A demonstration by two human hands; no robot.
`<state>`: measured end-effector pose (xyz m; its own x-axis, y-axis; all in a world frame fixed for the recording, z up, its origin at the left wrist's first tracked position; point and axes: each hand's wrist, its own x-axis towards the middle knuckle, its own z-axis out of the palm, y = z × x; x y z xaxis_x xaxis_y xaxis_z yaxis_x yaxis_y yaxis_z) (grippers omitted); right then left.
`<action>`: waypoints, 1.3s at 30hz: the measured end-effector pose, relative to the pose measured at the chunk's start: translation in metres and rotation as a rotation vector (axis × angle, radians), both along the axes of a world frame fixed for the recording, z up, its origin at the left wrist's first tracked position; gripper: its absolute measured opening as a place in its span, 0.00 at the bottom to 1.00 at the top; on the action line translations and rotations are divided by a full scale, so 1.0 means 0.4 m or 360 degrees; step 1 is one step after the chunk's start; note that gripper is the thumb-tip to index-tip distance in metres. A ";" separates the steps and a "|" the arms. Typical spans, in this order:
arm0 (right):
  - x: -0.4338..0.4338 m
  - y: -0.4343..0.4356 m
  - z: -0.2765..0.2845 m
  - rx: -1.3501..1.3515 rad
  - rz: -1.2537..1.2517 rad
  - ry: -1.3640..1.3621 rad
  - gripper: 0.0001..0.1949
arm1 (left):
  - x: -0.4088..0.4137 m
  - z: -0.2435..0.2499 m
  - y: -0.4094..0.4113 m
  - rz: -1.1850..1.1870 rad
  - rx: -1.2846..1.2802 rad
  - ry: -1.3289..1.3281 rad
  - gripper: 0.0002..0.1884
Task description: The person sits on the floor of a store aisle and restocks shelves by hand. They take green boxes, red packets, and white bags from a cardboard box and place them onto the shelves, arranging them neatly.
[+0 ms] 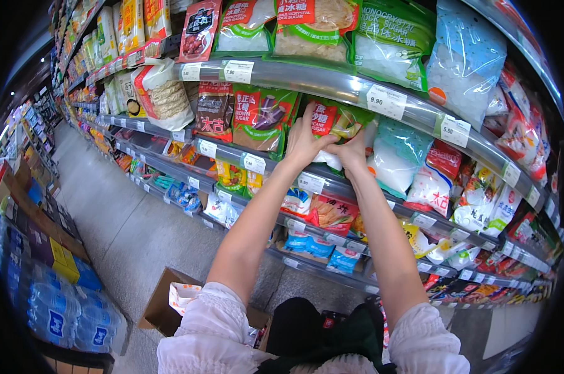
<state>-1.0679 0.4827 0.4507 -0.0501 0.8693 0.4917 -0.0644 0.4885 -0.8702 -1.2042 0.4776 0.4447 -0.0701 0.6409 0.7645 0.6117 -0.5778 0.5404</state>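
Observation:
Both my arms reach forward to a shelf of bagged sugar. My left hand point(305, 140) grips the left side of a green and red bag of cane sugar point(324, 117), fingers up along its edge. On the bag's right side is my right hand point(352, 149), its thumb near the left thumb at the front. The bag stands upright on the shelf, under the shelf above. Left of it is a brown sugar bag point(261, 119); to the right leans a teal-topped bag of white sugar point(396, 156).
Above, a shelf edge with price tags point(310, 77) carries rock sugar bags point(389, 46). Lower shelves hold small packets point(333, 212). An open cardboard box point(162, 304) is on the floor by my legs. Shrink-wrapped water bottles point(52, 304) are stacked at the left, across the aisle floor point(118, 205).

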 end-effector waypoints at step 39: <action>0.013 0.037 -0.015 0.0160 -0.0367 -0.0197 0.41 | -0.035 -0.035 -0.034 0.0391 0.0315 0.0702 0.45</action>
